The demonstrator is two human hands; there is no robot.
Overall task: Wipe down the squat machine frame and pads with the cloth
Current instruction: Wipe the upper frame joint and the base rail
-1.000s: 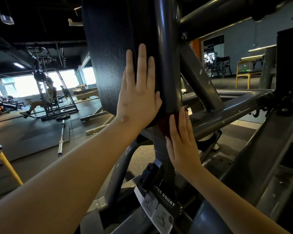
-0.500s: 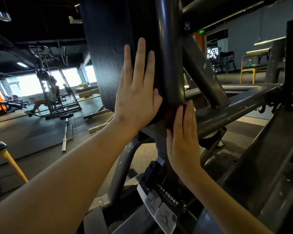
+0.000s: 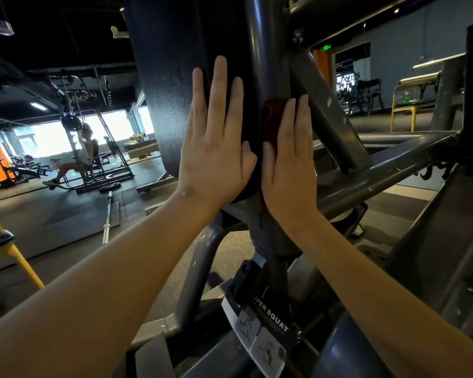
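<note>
Dim gym: left hand (image 3: 216,148) flat steadying pad (image 3: 170,91), right hand (image 3: 290,165) flat pressing cloth (image 3: 269,118) to upright (image 3: 262,50) — even palm pressure serves best.

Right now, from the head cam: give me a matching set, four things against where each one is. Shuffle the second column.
Things
1. left hand
2. right hand
3. barbell
4. name label

Places
a. lying on the floor, far left
b. flat on the black pad
c. pressing the dark red cloth against the upright frame tube
d. low on the frame, below both hands

Pairs: 1-b, 2-c, 3-a, 4-d
</note>
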